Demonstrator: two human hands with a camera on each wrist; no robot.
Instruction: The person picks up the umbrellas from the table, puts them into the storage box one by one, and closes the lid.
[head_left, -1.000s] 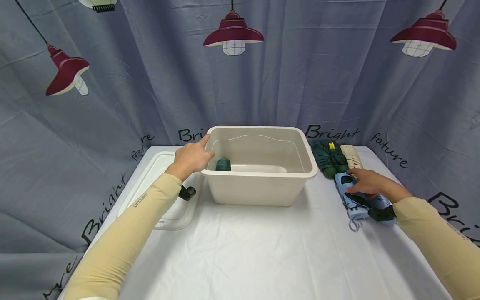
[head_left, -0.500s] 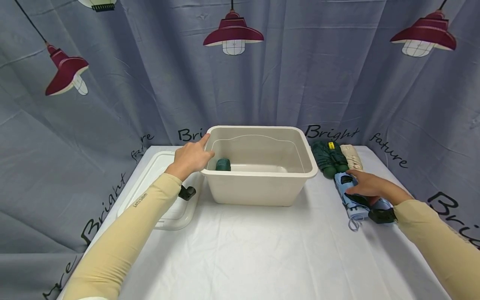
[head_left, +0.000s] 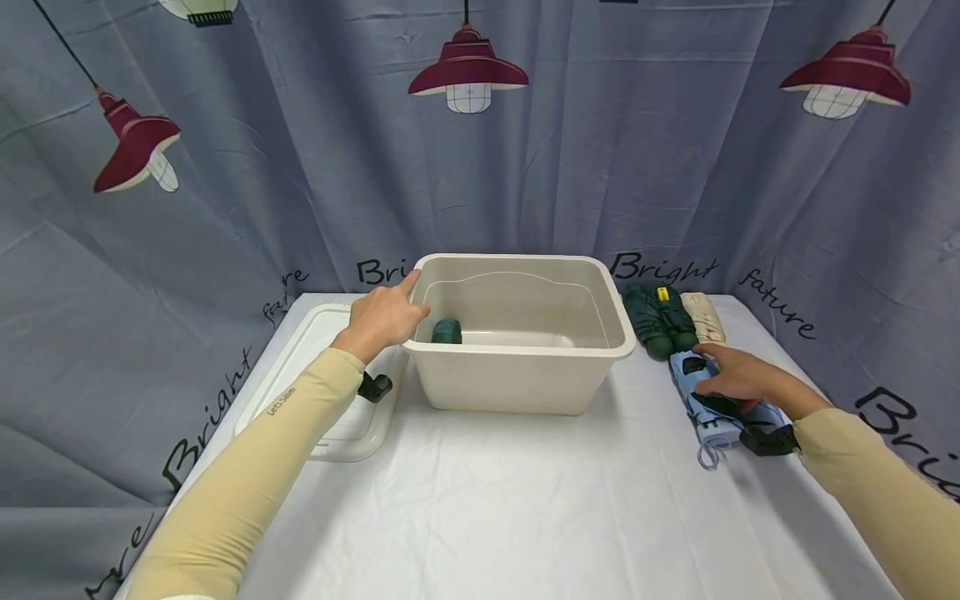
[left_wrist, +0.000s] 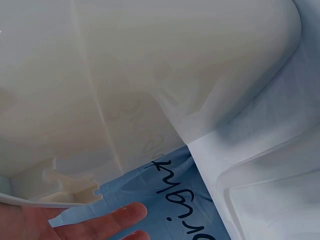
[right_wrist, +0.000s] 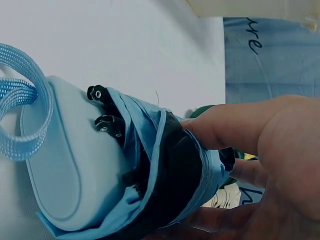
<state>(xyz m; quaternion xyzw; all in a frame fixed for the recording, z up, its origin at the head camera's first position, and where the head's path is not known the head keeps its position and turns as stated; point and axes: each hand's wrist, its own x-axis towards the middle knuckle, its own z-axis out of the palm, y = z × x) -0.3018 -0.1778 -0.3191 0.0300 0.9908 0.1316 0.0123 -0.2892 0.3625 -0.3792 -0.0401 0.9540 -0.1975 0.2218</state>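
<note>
My right hand (head_left: 738, 379) grips a folded light blue umbrella (right_wrist: 75, 145) lying at the table's right side. The thumb presses on one side of its wrapped canopy while the fingers pass round the other. A handle with a woven strap (right_wrist: 25, 95) faces the right wrist camera. More light blue (head_left: 765, 412) shows beyond that hand, partly hidden by the wrist camera. At the left end of a beige storage bin (head_left: 517, 379), my left hand (head_left: 382, 321) holds the rim, index finger stretched along it. A dark green umbrella end (head_left: 447, 331) shows inside the bin.
Two dark green folded umbrellas (head_left: 660, 321) and a beige one (head_left: 702, 318) lie right of the bin, behind the blue one. The bin's white lid (head_left: 352, 437) lies flat at left, under my left forearm. A printed curtain (head_left: 525, 183) stands behind the table.
My right hand and wrist have shifted slightly to the right around the blue umbrella, and its strap has moved a little. My left hand stays at the bin's rim.
</note>
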